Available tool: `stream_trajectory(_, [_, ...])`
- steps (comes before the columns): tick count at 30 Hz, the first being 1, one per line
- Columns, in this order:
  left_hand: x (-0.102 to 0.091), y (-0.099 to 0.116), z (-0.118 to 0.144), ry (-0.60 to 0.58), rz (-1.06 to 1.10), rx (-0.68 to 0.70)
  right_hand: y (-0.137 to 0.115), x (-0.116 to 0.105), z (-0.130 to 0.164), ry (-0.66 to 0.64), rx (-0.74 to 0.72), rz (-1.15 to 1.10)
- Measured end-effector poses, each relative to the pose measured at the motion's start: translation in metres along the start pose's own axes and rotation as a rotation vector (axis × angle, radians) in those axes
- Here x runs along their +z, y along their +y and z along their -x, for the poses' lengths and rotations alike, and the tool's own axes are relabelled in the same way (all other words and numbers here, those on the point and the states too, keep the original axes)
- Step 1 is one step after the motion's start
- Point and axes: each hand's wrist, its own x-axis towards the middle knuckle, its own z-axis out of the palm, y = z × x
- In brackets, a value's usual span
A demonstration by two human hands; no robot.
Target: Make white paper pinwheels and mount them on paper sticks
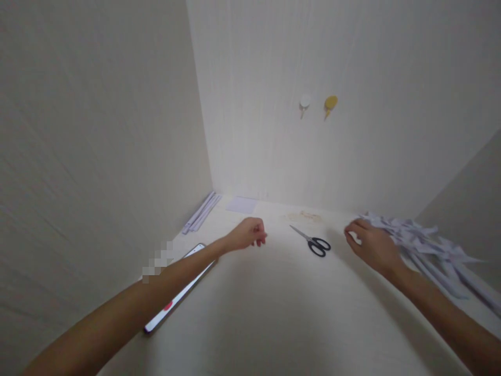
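My left hand [249, 233] hovers over the middle of the white tabletop with its fingers curled in; nothing shows in it. To the right, my right hand [371, 244] has thumb and fingertips brought together in a pinch, and I see nothing between them. Between the hands lie scissors [316, 245] with black handles, their blades aimed to the upper left. Close behind my right hand is a heap of folded white paper pieces [418, 235] with pointed ends. Part of that heap is hidden by the hand.
Under my left forearm lies a phone [195, 279] with its screen lit, partly covered. Folded paper strips [202, 213] and a flat paper sheet [241, 204] lie at the back left. White [305, 101] and yellow hooks [331, 102] are on the back wall. Walls enclose both sides.
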Motion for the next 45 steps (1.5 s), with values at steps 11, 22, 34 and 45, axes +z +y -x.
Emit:
stream_trajectory(11, [-0.088, -0.041, -0.079, 0.363, -0.356, -0.046, -0.128, 0.052, -0.110, -0.215, -0.268, -0.126])
stream_trajectory(22, [-0.072, -0.095, -0.107, 0.171, -0.626, -0.082, -0.163, 0.121, -0.159, -0.193, -0.244, -0.346])
stream_trajectory(34, [-0.076, -0.117, -0.112, -0.013, -0.741, -0.096, -0.167, 0.126, -0.175, -0.269, -0.370, -0.355])
stream_trajectory(45, [-0.074, -0.111, -0.113, -0.049, -0.788, -0.180, -0.170, 0.130, -0.162, -0.209, -0.325, -0.325])
